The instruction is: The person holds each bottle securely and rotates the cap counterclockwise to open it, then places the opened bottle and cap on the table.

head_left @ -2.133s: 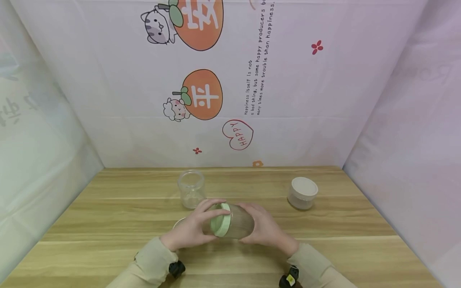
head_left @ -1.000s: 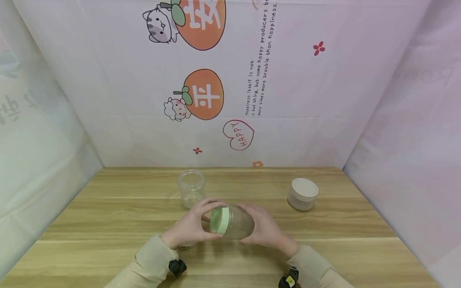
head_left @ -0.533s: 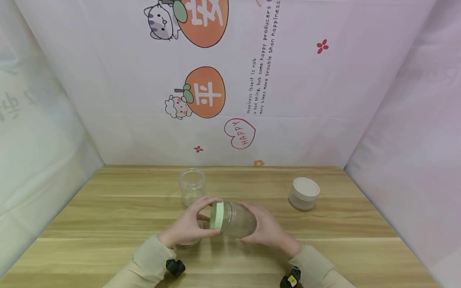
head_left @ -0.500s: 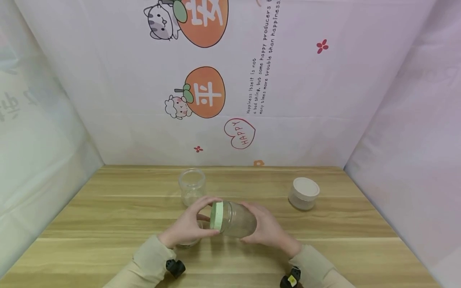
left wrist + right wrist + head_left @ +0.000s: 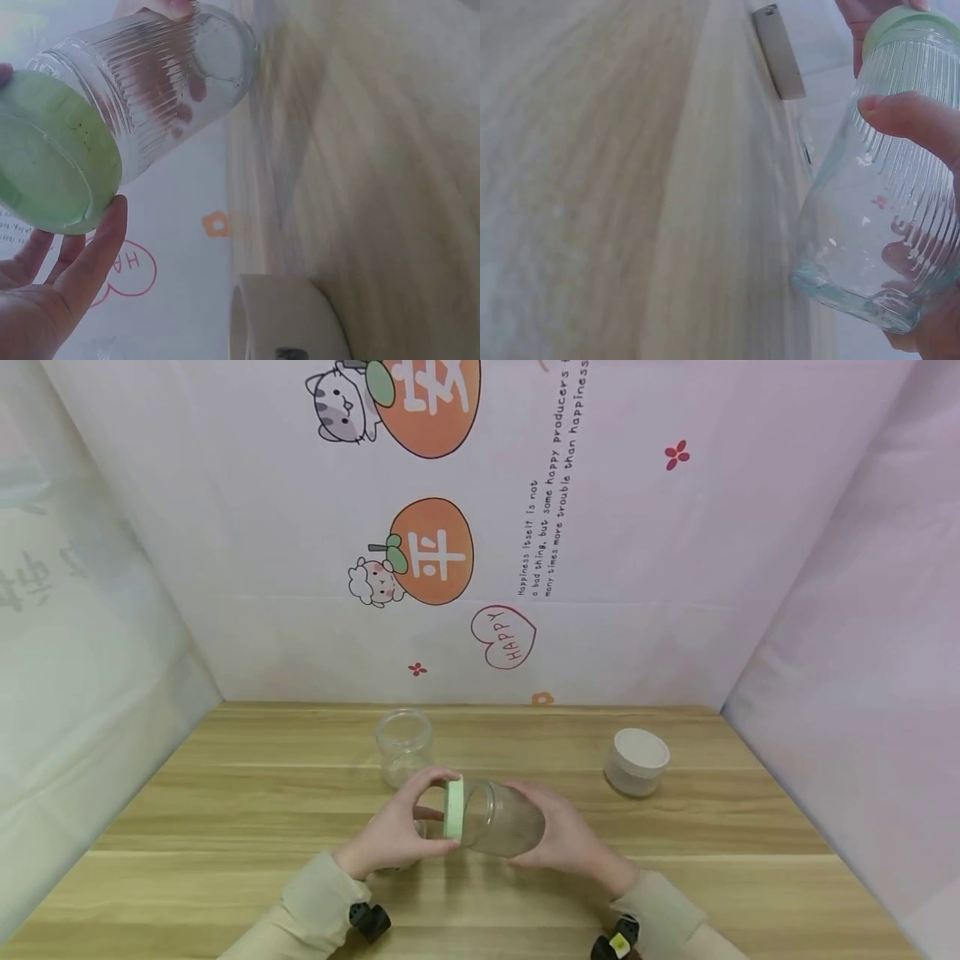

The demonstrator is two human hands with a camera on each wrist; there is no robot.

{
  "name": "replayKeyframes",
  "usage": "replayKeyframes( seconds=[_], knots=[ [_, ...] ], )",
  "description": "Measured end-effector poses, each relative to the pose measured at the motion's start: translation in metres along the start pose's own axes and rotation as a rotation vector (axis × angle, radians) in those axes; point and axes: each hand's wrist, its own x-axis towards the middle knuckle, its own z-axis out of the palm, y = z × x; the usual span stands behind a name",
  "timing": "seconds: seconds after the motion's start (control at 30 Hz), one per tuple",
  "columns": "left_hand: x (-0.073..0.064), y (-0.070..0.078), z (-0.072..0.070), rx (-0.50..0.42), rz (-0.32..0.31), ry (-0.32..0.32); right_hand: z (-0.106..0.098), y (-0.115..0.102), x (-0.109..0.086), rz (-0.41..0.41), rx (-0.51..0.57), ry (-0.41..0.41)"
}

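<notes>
A clear ribbed glass jar point(image 5: 510, 820) lies tilted on its side above the table, its base to the right. My right hand point(image 5: 564, 837) holds it round the base end, thumb across the ribs in the right wrist view. My left hand point(image 5: 392, 833) grips the pale green lid point(image 5: 453, 810) by its edge, fingers above and thumb below. The lid stands nearly edge-on at the jar's mouth end, with smooth clear glass between it and the ribs. In the left wrist view, fingertips touch the green lid's rim point(image 5: 90, 150). Another clear container point(image 5: 408, 853) is partly hidden behind my left hand.
An open clear jar point(image 5: 405, 752) stands behind my left hand. A low clear jar with a white lid point(image 5: 637, 762) stands at the back right. A cream round object point(image 5: 289, 319) with a dark mark shows low in the left wrist view. White printed cloth walls surround the wooden table point(image 5: 247, 793).
The green lid has turned from showing its top to nearly edge-on, and more clear glass shows between it and the ribs. My right hand and the jar have shifted slightly right.
</notes>
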Motion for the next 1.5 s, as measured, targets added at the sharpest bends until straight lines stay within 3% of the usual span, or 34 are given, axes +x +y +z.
replayKeyframes(
  seconds=[0.17, 0.3, 0.5, 0.8, 1.13, 1.3, 1.5],
  knots=[
    [0.000, 0.005, 0.005, -0.022, -0.049, 0.008, -0.011, 0.004, -0.012, 0.072, 0.067, 0.044],
    [0.004, 0.007, 0.015, 0.008, -0.074, -0.010, -0.028, 0.002, -0.020, 0.126, 0.027, 0.108],
    [0.016, 0.009, 0.032, -0.034, -0.140, -0.048, -0.058, 0.002, -0.033, 0.234, 0.013, 0.189],
    [0.036, 0.005, 0.061, -0.085, -0.198, -0.096, -0.086, 0.005, -0.049, 0.264, 0.003, 0.277],
    [0.049, -0.005, 0.083, -0.102, -0.228, -0.131, -0.091, 0.012, -0.058, 0.277, 0.028, 0.304],
    [0.052, -0.010, 0.086, -0.056, -0.254, -0.133, -0.091, 0.010, -0.059, 0.295, 0.012, 0.307],
    [0.053, -0.017, 0.085, -0.111, -0.290, -0.142, -0.085, 0.013, -0.061, 0.260, -0.006, 0.300]
  ],
)
